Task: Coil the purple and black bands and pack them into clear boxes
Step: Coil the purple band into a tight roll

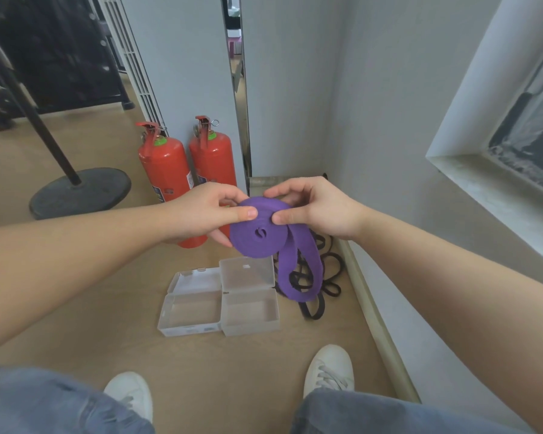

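Note:
A purple band [259, 233] is wound into a flat coil held in the air above the floor. My left hand [207, 211] pinches the coil's left side between thumb and fingers. My right hand [314, 208] pinches its upper right edge. A loose loop of the purple band hangs from the coil down to the floor on the right. The black band [323, 283] lies in a loose tangle on the floor by the wall, partly under the purple loop. Two clear boxes, one on the left [188, 314] and one on the right [251, 314], sit open and side by side on the floor below the coil.
Two red fire extinguishers [166, 170] stand against the wall behind my hands. A black stand with a round base [82, 192] is at the left. A wall and skirting run along the right. My two white shoes [329, 371] are near the bottom.

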`<state>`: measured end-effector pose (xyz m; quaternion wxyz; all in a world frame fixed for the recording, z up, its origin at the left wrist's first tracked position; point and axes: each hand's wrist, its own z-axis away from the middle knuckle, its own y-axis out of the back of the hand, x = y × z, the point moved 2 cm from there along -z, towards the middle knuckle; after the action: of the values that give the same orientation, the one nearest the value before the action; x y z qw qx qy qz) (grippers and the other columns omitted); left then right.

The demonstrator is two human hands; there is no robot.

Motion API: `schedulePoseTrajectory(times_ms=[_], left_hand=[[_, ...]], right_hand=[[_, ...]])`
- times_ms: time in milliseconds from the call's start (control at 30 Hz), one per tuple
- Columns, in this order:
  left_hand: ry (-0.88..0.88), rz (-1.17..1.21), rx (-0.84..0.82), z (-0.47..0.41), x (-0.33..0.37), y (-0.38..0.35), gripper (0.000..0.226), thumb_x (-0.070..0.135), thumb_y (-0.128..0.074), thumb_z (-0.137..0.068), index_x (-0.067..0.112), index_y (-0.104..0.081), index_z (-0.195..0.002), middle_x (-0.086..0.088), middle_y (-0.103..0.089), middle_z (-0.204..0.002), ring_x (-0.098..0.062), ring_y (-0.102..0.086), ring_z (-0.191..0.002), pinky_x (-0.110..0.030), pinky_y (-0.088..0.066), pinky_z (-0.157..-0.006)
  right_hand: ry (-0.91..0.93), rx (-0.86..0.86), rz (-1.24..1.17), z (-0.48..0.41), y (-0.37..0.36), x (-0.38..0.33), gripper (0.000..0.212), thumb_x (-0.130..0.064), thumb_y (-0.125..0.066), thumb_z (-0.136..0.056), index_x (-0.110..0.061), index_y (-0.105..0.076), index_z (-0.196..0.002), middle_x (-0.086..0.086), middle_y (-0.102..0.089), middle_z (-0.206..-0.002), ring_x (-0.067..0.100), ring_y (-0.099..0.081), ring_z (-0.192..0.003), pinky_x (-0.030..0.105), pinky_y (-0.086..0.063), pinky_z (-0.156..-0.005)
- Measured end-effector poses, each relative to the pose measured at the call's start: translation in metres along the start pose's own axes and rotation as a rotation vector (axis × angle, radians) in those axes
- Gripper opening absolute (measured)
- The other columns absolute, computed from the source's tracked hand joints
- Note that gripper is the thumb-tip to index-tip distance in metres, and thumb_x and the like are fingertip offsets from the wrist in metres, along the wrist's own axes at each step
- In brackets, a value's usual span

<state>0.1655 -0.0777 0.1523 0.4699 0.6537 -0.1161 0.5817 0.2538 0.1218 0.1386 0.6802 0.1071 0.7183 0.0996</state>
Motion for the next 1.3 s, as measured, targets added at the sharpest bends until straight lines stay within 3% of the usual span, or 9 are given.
schedulePoseTrajectory(times_ms=[200, 400, 533, 633, 733, 867, 1000, 1167, 1300], left_hand=[[0.020, -0.054, -0.046, -0.001, 0.002, -0.002, 0.027, 0.027, -0.078, -0.086, 0.019, -0.073, -0.112, 0.000, -0.078, -0.100, -0.016, -0.077, -0.089, -0.043, -0.065, -0.070], [-0.002, -0.065, 0.008, 0.001, 0.001, 0.002, 0.020, 0.027, -0.077, -0.086, 0.021, -0.077, -0.106, 0.004, -0.080, -0.088, -0.014, -0.077, -0.083, -0.035, -0.064, -0.062], [-0.001, 0.003, 0.083, 0.000, -0.003, 0.002, 0.022, 0.028, -0.074, -0.089, 0.018, -0.075, -0.108, 0.001, -0.080, -0.091, -0.019, -0.078, -0.085, -0.043, -0.065, -0.067], [0.009, 0.068, 0.154, -0.003, -0.004, 0.004, 0.021, 0.027, -0.072, -0.091, 0.015, -0.074, -0.108, 0.001, -0.080, -0.088, -0.019, -0.077, -0.085, -0.042, -0.065, -0.066], [0.018, 0.085, 0.204, -0.006, -0.007, 0.006, 0.022, 0.029, -0.074, -0.090, 0.015, -0.074, -0.107, -0.003, -0.080, -0.092, -0.021, -0.077, -0.087, -0.044, -0.065, -0.067], [0.055, 0.063, 0.241, -0.009, -0.019, 0.008, 0.022, 0.033, -0.077, -0.088, 0.018, -0.075, -0.103, -0.004, -0.080, -0.093, -0.022, -0.078, -0.086, -0.047, -0.064, -0.071], [0.094, 0.039, 0.296, -0.012, -0.028, 0.009, 0.031, 0.038, -0.079, -0.085, 0.016, -0.076, -0.108, -0.004, -0.079, -0.094, -0.022, -0.077, -0.084, -0.047, -0.065, -0.071], [0.110, 0.083, 0.325, -0.014, -0.029, 0.009, 0.032, 0.037, -0.077, -0.087, 0.013, -0.075, -0.108, -0.006, -0.078, -0.098, -0.021, -0.077, -0.085, -0.043, -0.065, -0.069], [0.129, 0.087, 0.357, -0.015, -0.030, 0.012, 0.035, 0.038, -0.077, -0.086, 0.013, -0.074, -0.111, -0.004, -0.078, -0.099, -0.018, -0.077, -0.085, -0.042, -0.065, -0.068]], right_hand=[[0.033, 0.004, 0.079, 0.000, -0.007, -0.005, 0.038, 0.002, -0.083, -0.079, -0.017, -0.069, -0.109, 0.018, -0.078, -0.097, 0.035, -0.076, -0.093, 0.044, -0.062, -0.086], [0.005, 0.063, 0.025, 0.000, -0.014, 0.001, 0.044, -0.004, -0.086, -0.078, -0.021, -0.065, -0.112, 0.009, -0.079, -0.096, 0.020, -0.077, -0.085, 0.035, -0.062, -0.081], [-0.141, -0.051, 0.003, 0.000, -0.005, 0.021, 0.064, 0.004, -0.083, -0.078, -0.010, -0.054, -0.133, 0.005, -0.074, -0.110, 0.017, -0.075, -0.095, 0.029, -0.060, -0.084], [-0.319, -0.116, 0.222, 0.006, 0.008, 0.047, 0.047, 0.005, -0.076, -0.080, -0.010, -0.057, -0.121, 0.001, -0.065, -0.091, 0.018, -0.069, -0.077, 0.031, -0.058, -0.070], [-0.538, -0.038, 0.291, 0.011, 0.026, 0.068, 0.043, 0.001, -0.072, -0.085, -0.010, -0.057, -0.123, 0.012, -0.070, -0.107, 0.031, -0.073, -0.094, 0.038, -0.063, -0.076], [-0.628, 0.127, 0.125, 0.010, 0.038, 0.071, 0.025, 0.006, -0.073, -0.086, -0.002, -0.063, -0.107, 0.018, -0.073, -0.095, 0.027, -0.077, -0.075, 0.033, -0.064, -0.067], [-0.521, 0.303, -0.243, 0.003, 0.042, 0.069, 0.020, 0.006, -0.072, -0.087, -0.001, -0.061, -0.102, 0.020, -0.075, -0.099, 0.028, -0.078, -0.080, 0.033, -0.064, -0.069], [-0.407, -0.007, -0.564, 0.006, 0.036, 0.056, 0.014, -0.009, -0.054, -0.100, -0.013, -0.066, -0.105, 0.002, -0.074, -0.089, 0.021, -0.073, -0.087, 0.037, -0.061, -0.076], [-0.376, -0.050, -0.784, 0.009, 0.037, 0.049, 0.023, -0.015, -0.047, -0.089, -0.009, -0.068, -0.092, 0.000, -0.054, -0.060, 0.020, -0.057, -0.062, 0.035, -0.053, -0.079]])
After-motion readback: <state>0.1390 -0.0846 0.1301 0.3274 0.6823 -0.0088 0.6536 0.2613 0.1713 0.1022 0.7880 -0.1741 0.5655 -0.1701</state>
